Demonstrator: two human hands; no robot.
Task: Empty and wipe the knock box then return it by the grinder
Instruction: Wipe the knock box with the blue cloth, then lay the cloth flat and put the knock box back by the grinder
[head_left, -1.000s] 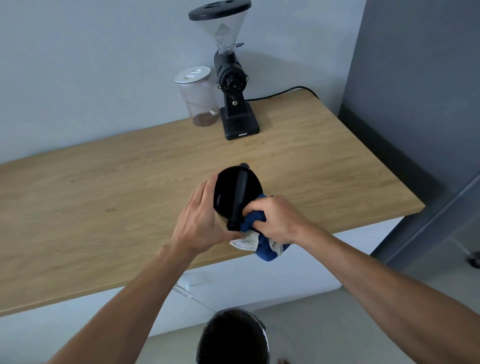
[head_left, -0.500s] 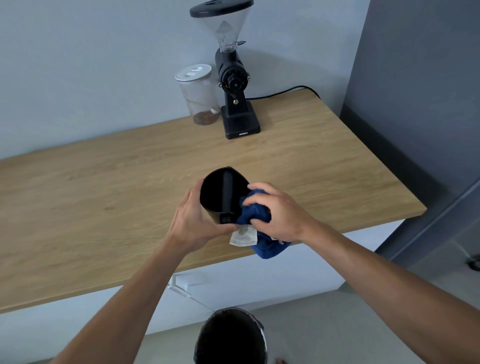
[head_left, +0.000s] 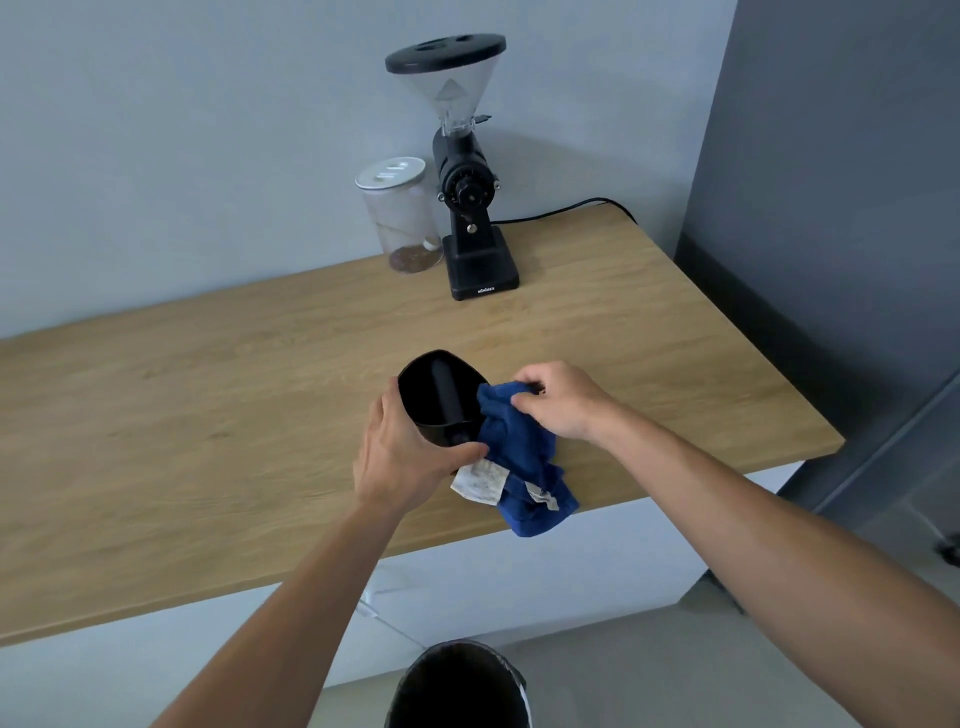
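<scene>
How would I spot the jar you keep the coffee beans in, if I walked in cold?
Find the wooden counter and look to its back edge, against the wall. There a tall black grinder stands, and the jar sits just to its left. It is the only clear thing there, with a white lid and a thin brown layer at the bottom.

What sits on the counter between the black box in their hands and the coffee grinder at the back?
Nothing: in the head view, only bare wooden counter lies between the knock box and the grinder.

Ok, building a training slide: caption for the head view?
Left hand tilts the black knock box while right hand wipes its rim with a blue cloth.
</scene>
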